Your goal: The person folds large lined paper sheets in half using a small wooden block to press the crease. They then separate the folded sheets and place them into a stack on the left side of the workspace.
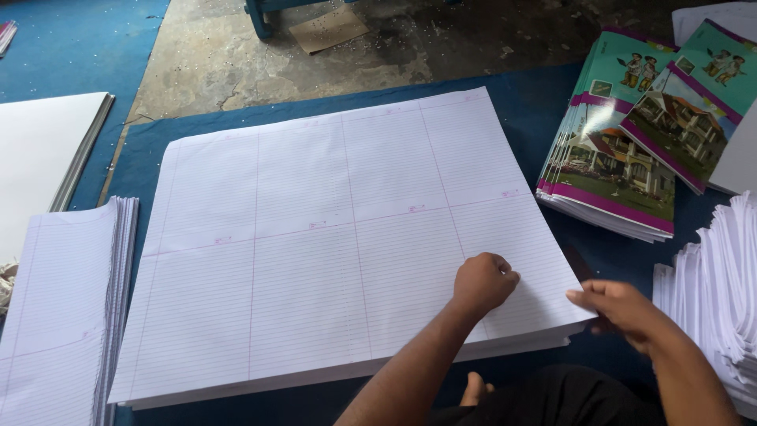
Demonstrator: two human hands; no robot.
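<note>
While the left hand [482, 282] pressed as a fist on the ruled sheets [331, 237], the right hand [623, 309] pinched their corner beside stacked covers [623, 150].

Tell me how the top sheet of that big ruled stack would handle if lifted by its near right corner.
Probably floppy: the top ruled sheet is wide and thin, so it would likely sag and bend. Likely light, though it may drag on the stack below. The left hand rests as a fist on it while the right hand touches the corner, which could crease easily.
</note>
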